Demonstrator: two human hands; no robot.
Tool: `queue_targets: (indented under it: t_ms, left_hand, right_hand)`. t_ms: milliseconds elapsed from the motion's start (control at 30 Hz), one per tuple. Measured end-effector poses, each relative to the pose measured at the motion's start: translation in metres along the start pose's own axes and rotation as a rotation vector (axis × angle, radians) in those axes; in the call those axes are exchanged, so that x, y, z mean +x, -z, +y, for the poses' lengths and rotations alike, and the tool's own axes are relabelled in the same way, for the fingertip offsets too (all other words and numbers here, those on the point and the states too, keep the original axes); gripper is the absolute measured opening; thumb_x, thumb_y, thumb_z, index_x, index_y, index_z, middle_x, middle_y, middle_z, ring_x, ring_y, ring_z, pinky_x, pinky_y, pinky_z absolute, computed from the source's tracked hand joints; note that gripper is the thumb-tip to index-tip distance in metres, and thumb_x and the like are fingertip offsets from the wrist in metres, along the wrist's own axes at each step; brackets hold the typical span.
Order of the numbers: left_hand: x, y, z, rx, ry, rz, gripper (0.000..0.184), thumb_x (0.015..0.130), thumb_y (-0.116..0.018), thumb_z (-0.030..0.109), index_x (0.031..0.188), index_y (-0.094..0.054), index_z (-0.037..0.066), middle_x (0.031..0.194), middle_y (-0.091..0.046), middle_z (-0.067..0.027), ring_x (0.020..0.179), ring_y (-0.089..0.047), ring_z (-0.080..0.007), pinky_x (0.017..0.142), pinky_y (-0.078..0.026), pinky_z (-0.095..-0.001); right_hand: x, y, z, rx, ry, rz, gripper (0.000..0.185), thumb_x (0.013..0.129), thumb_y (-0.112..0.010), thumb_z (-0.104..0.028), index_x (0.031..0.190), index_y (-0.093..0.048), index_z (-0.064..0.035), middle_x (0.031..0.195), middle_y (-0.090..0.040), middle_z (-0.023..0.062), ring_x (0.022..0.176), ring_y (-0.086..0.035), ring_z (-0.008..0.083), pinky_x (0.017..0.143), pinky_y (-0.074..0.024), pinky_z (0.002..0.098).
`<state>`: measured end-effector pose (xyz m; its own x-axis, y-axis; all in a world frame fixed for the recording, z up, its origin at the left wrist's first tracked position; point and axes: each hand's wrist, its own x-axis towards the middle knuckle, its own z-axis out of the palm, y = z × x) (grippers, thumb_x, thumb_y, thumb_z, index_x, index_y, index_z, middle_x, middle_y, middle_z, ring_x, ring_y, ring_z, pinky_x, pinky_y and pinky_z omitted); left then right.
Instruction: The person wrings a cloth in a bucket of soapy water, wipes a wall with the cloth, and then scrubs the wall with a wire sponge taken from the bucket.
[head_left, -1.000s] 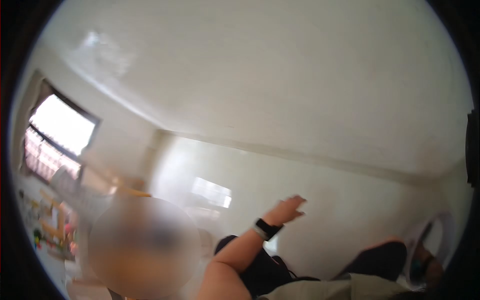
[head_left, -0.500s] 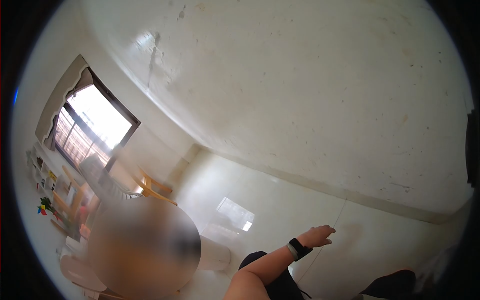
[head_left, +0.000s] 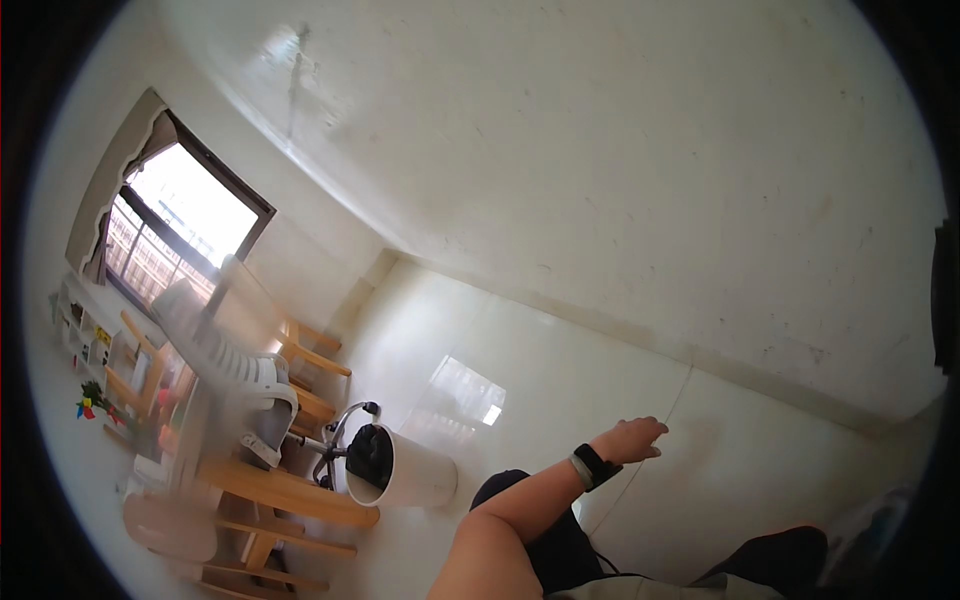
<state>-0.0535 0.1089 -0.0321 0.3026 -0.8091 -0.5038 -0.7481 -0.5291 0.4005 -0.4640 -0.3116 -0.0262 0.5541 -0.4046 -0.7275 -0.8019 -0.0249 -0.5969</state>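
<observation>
My left hand (head_left: 632, 440) reaches out from the lower left of the view, above the pale tiled floor (head_left: 560, 395). Its fingers are loosely stretched, and nothing shows in them. A dark watch (head_left: 597, 466) with a light band is on that wrist. Below the arm is my knee in dark clothing (head_left: 555, 550). The other dark-clad leg (head_left: 785, 558) shows at the lower right. My right hand is out of the frame.
A white bin (head_left: 425, 477) with a black bag (head_left: 370, 458) is near a white swivel chair (head_left: 265, 405). Wooden furniture (head_left: 290, 490) and a pink chair back (head_left: 168, 527) are lower left. A window (head_left: 190, 215) is at left; a pale wall (head_left: 600, 180) spans the top.
The round blur at lower left is gone, and the bin, swivel chair and wooden furniture show there. The view has shifted slightly. My left hand keeps nearly the same pose, a little higher in view.
</observation>
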Motion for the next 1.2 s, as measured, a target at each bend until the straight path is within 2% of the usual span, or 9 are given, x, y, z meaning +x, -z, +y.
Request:
queue_targets:
  t_ms: [567,667,867,900,967,1000,1067,1133,1200]
  left_hand:
    - [-0.002,0.015,0.000,0.030,-0.209,0.107,0.050,0.089,-0.066,0.034,0.127,-0.054,0.004,0.123,-0.059,-0.0200,0.114,-0.056,-0.0371,0.095,-0.047,-0.0430]
    - [-0.005,0.011,-0.008,0.014,-0.266,0.137,0.052,0.087,-0.069,0.035,0.126,-0.057,0.004,0.120,-0.061,-0.0205,0.109,-0.058,-0.0381,0.092,-0.048,-0.0427]
    - [-0.024,0.046,0.031,-0.007,-0.143,0.074,0.053,0.085,-0.072,0.036,0.125,-0.058,0.005,0.117,-0.062,-0.0226,0.103,-0.060,-0.0373,0.088,-0.049,-0.0420]
    - [-0.025,0.046,0.031,-0.010,-0.138,0.066,0.053,0.085,-0.072,0.036,0.125,-0.058,0.005,0.117,-0.062,-0.0226,0.103,-0.060,-0.0373,0.088,-0.049,-0.0420]
    - [-0.033,0.052,0.024,0.011,-0.215,0.135,0.052,0.084,-0.073,0.035,0.124,-0.059,0.005,0.116,-0.063,-0.0222,0.105,-0.060,-0.0370,0.090,-0.049,-0.0416]
    - [-0.034,0.052,0.026,0.005,-0.242,0.117,0.049,0.086,-0.071,0.030,0.123,-0.057,0.001,0.118,-0.061,-0.0226,0.113,-0.056,-0.0391,0.096,-0.046,-0.0433]
    - [-0.039,0.056,0.030,0.039,-0.273,0.153,0.050,0.085,-0.072,0.028,0.123,-0.056,0.001,0.120,-0.060,-0.0215,0.113,-0.056,-0.0381,0.096,-0.046,-0.0432]
    - [-0.040,0.052,0.036,0.017,-0.222,0.132,0.049,0.085,-0.071,0.027,0.124,-0.055,0.002,0.120,-0.060,-0.0208,0.113,-0.056,-0.0377,0.096,-0.046,-0.0429]
    - [-0.037,0.045,0.033,-0.003,-0.194,0.103,0.047,0.086,-0.071,0.027,0.123,-0.055,0.003,0.120,-0.060,-0.0200,0.113,-0.056,-0.0374,0.096,-0.046,-0.0427]
  right_hand:
    - [-0.148,-0.036,0.081,0.826,-0.264,0.127,0.054,0.089,-0.065,-0.035,0.128,-0.052,-0.0002,0.122,-0.060,0.0194,0.123,-0.050,0.0301,0.103,-0.0368,0.0431]
    - [-0.115,-0.049,0.167,0.545,-0.006,0.233,0.049,0.093,-0.062,-0.037,0.125,-0.054,-0.0004,0.119,-0.060,0.0151,0.110,-0.058,0.0277,0.098,-0.0423,0.0464]
    - [-0.047,-0.035,0.195,0.477,-0.344,0.445,0.047,0.090,-0.063,-0.038,0.117,-0.059,0.0002,0.111,-0.064,0.0123,0.083,-0.065,0.0311,0.068,-0.0499,0.0572]
    - [-0.013,-0.032,0.226,-0.235,-0.336,0.204,0.041,0.090,-0.060,-0.033,0.106,-0.063,0.0037,0.105,-0.066,0.0176,0.086,-0.066,0.0317,0.075,-0.0506,0.0490]
    - [-0.036,-0.034,0.189,-0.703,-0.264,0.029,0.031,0.085,-0.060,-0.023,0.089,-0.069,0.0063,0.093,-0.068,0.0225,0.087,-0.067,0.0337,0.081,-0.0514,0.0406]
    - [-0.074,-0.033,0.130,-0.468,-0.246,0.112,0.024,0.081,-0.064,-0.018,0.083,-0.070,0.0054,0.088,-0.068,0.0222,0.085,-0.066,0.0352,0.080,-0.0517,0.0405]
    - [-0.024,-0.034,0.184,-1.447,0.297,-0.333,0.018,0.075,-0.068,-0.013,0.084,-0.070,0.0026,0.089,-0.068,0.0206,0.086,-0.066,0.0347,0.080,-0.0507,0.0403]
    - [-0.013,-0.038,0.218,-1.254,0.381,-0.127,0.010,0.080,-0.065,-0.011,0.081,-0.070,-0.0023,0.083,-0.068,0.0145,0.074,-0.065,0.0294,0.073,-0.0498,0.0385]
    - [-0.019,-0.043,0.201,-1.400,0.345,-0.308,0.011,0.079,-0.066,-0.012,0.081,-0.071,-0.0025,0.083,-0.068,0.0145,0.076,-0.066,0.0291,0.075,-0.0492,0.0381]
